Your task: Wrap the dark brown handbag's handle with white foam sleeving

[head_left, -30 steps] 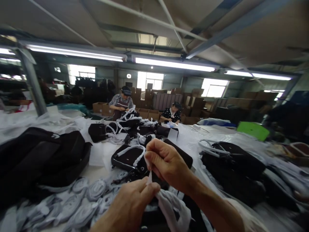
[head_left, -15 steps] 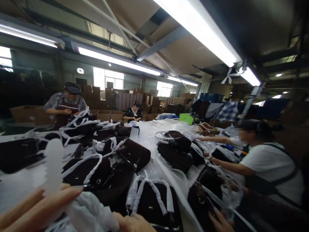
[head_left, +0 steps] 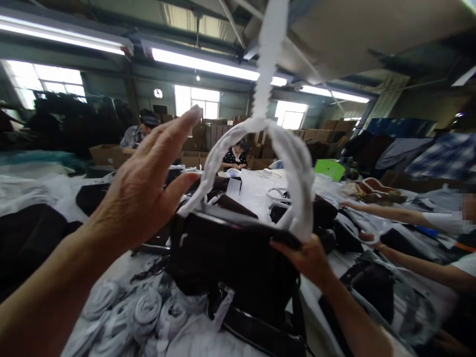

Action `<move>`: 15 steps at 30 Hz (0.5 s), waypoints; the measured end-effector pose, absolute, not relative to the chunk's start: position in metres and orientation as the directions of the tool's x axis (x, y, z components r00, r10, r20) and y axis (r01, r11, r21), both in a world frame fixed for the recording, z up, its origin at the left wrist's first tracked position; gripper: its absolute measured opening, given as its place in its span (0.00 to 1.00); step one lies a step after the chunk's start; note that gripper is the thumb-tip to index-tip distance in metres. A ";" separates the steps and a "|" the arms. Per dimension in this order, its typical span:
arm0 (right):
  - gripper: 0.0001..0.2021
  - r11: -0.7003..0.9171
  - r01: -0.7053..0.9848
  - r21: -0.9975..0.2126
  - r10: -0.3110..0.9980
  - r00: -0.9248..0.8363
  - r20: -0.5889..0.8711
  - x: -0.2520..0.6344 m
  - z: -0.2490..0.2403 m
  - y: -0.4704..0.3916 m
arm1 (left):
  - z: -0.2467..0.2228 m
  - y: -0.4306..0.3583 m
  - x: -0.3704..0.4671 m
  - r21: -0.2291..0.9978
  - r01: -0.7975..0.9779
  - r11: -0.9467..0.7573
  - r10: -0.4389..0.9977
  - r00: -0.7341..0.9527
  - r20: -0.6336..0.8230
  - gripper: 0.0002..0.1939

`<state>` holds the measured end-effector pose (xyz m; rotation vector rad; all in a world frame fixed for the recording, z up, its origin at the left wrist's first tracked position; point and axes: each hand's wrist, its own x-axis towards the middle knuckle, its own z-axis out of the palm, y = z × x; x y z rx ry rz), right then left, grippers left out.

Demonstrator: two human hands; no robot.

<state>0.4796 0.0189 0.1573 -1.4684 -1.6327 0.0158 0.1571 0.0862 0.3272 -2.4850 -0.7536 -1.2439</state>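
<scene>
A second ago both hands pinched a white strip low over the table; now the right hand [head_left: 308, 258] holds a black bag [head_left: 230, 258] lifted up — its wrapped handle [head_left: 293, 163] arching high; the left hand [head_left: 148, 188] has let go, fingers spread beside it.

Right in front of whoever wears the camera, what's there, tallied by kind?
hands: 2, the left hand and the right hand
black handbag: 1
white wrapped handle: 1
Total: 4
</scene>
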 end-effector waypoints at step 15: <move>0.25 -0.671 0.717 -0.188 0.706 0.696 0.130 0.680 0.009 0.053 | -0.058 0.031 0.001 0.662 0.749 -0.023 0.914 0.284 -0.290 0.25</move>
